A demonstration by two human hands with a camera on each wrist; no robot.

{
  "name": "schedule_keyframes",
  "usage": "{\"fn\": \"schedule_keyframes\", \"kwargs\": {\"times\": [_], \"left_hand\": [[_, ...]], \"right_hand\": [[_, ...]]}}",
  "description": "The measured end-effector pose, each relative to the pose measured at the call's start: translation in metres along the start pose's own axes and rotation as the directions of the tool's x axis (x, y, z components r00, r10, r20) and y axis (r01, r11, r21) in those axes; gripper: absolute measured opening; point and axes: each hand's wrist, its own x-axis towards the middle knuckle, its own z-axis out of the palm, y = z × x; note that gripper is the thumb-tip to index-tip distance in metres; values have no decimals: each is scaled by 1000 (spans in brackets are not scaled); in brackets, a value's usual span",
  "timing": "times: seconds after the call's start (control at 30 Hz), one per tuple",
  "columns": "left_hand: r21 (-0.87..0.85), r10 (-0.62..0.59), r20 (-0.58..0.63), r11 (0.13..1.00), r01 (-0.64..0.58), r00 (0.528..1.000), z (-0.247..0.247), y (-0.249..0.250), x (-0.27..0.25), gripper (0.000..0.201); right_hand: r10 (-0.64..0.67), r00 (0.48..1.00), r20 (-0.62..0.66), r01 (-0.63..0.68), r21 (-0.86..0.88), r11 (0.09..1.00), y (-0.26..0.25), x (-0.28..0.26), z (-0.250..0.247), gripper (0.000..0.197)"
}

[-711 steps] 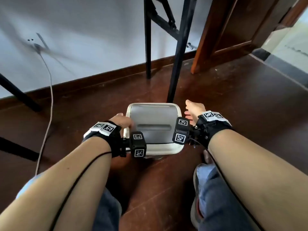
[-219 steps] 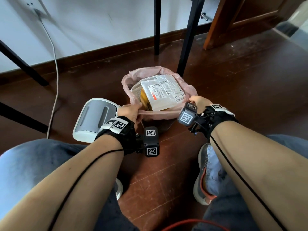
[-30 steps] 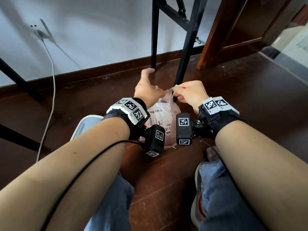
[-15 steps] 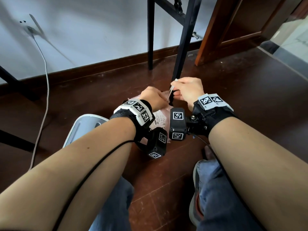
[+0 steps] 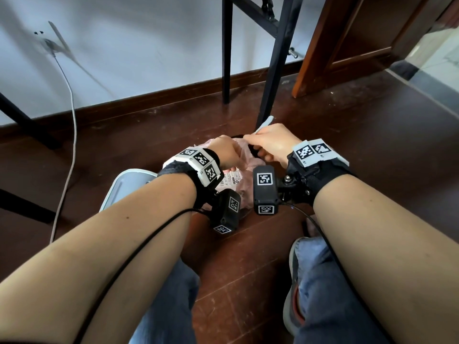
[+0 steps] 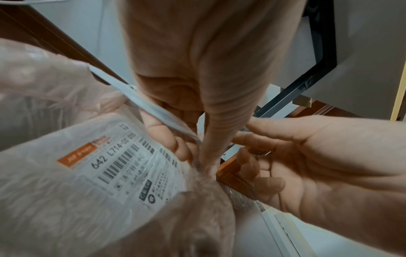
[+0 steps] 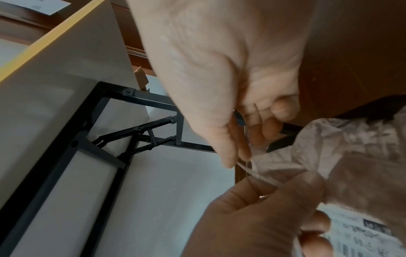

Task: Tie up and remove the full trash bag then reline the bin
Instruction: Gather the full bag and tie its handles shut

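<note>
A pink trash bag [image 5: 236, 180] stuffed with a labelled parcel [image 6: 123, 165] stands on the floor between my knees, its top gathered into a twisted neck [image 6: 209, 149]. My left hand [image 5: 224, 151] grips that neck from the left, with the white drawstring [image 6: 153, 109] lying across its fingers. My right hand [image 5: 268, 142] pinches the other end of the drawstring [image 5: 265, 121] [image 7: 249, 167] just right of the neck, its tip sticking up past the knuckles. The two hands almost touch. The bin under the bag is hidden.
The bin's white lid [image 5: 124, 187] lies on the dark wooden floor to the left of the bag. Black table legs [image 5: 270, 78] rise just behind the hands. A white cable [image 5: 70, 135] hangs from the wall socket at left. My shoe [image 5: 295, 289] is at lower right.
A second ago my left hand was raised with fingers spread above the bag. It has since come down and closed on the bag's neck. My right hand keeps its pinch on the white drawstring.
</note>
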Motion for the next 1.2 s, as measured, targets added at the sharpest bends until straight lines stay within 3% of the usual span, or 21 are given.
{"fn": "schedule_keyframes", "kwargs": {"times": [0.17,0.6,0.77,0.93,1.1,1.2], "left_hand": [[-57,38,-39,998,-40,999,0,-1,-3,23],[-28,22,45,999,-21,999,0,-3,-6,13],[-14,9,91,1000,-8,996,1,-6,-5,7],[-58,2,114,998,4,993,-1,-4,-7,18],[143,4,185,989,-31,983,-2,-5,-9,20],[238,3,157,971,-41,988,-1,-10,-5,27]], "right_hand": [[-15,1000,17,14,33,999,-1,-6,1,14],[-41,996,-83,62,273,960,-2,-3,1,18],[-7,998,-55,32,461,887,-4,-5,-2,21],[11,997,-80,30,496,868,-7,-8,-1,20],[28,993,-111,31,502,864,-6,-6,-2,21],[35,995,-94,22,552,834,-8,-7,-3,23]]}}
